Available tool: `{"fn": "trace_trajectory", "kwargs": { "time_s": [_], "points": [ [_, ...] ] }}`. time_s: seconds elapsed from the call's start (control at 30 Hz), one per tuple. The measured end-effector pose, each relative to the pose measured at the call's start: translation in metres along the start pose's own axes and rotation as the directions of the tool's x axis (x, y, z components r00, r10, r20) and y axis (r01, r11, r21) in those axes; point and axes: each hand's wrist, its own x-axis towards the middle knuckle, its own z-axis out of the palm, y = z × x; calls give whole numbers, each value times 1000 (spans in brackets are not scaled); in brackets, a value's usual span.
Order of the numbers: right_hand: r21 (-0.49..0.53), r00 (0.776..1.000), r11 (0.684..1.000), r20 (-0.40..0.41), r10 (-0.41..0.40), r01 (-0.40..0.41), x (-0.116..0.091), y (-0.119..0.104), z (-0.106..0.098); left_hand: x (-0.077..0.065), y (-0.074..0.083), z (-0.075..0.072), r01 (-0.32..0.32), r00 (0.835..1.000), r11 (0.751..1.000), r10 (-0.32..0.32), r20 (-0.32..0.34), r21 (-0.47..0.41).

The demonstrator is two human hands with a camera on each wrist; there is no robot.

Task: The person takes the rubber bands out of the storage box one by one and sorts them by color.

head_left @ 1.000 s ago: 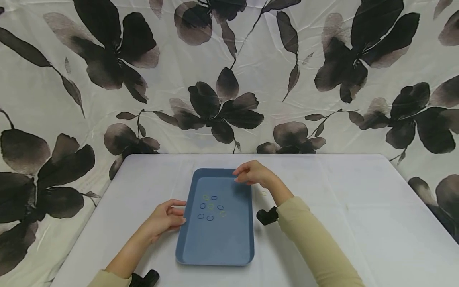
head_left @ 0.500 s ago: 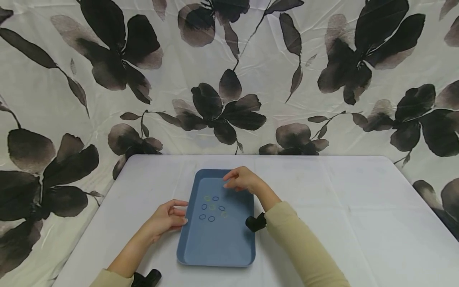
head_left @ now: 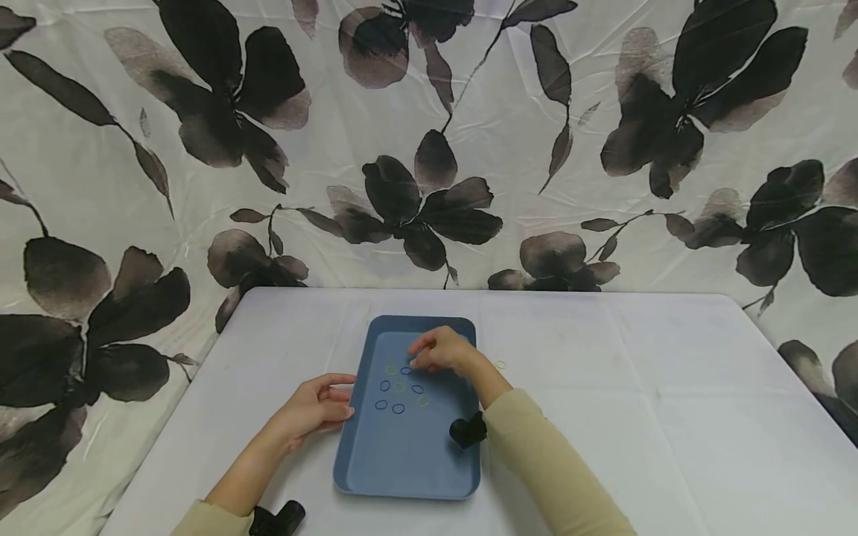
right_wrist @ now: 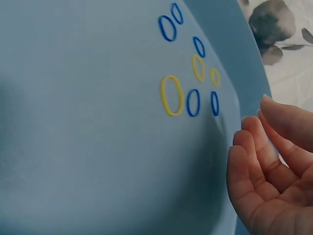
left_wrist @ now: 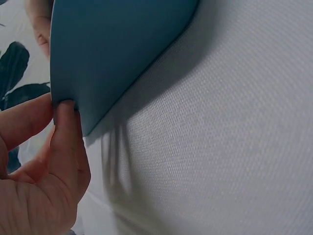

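A blue tray (head_left: 409, 461) lies on the white table with several thin blue and yellow rings on it, like small rubber bands. Among them are a blue ring (head_left: 398, 409) and a yellow ring (right_wrist: 171, 95). My left hand (head_left: 317, 406) pinches the tray's left rim; in the left wrist view its thumb and fingers (left_wrist: 63, 147) meet at that edge. Over the far part of the tray is my right hand (head_left: 442, 351), fingers bent and thumb close to the index finger, right by a far blue ring (head_left: 406, 370). Whether something thin is between those fingertips, I cannot tell.
On the table, just right of the tray, lies another yellow ring (head_left: 500, 365), close by my right wrist. A floral cloth (head_left: 429, 112) hangs behind the far table edge. Black wrist cameras, one a dark device (head_left: 468, 430), sit on both wrists.
My right hand has moved from the tray's far right edge leftward and nearer, in over the rings. My left hand stays at the left rim, and the rings on the tray keep their layout.
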Motion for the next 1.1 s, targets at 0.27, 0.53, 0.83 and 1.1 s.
{"fn": "trace_trajectory", "kwargs": {
  "time_s": [0.27,0.53,0.83,1.1],
  "points": [
    [16,999,999,1,-32,32,5,13,9,0,-1,1,-3,1000,1000,3,-1,4],
    [-3,996,998,-46,-70,70,6,17,16,1,-2,1,-38,999,999,38,0,-14],
    [-144,986,982,-99,-137,122,5,15,21,2,-2,2,-68,998,996,68,-6,-52],
    [-268,979,956,-127,-159,120,7,16,27,2,-3,1,-68,998,997,68,-2,-48]
  ]
}}
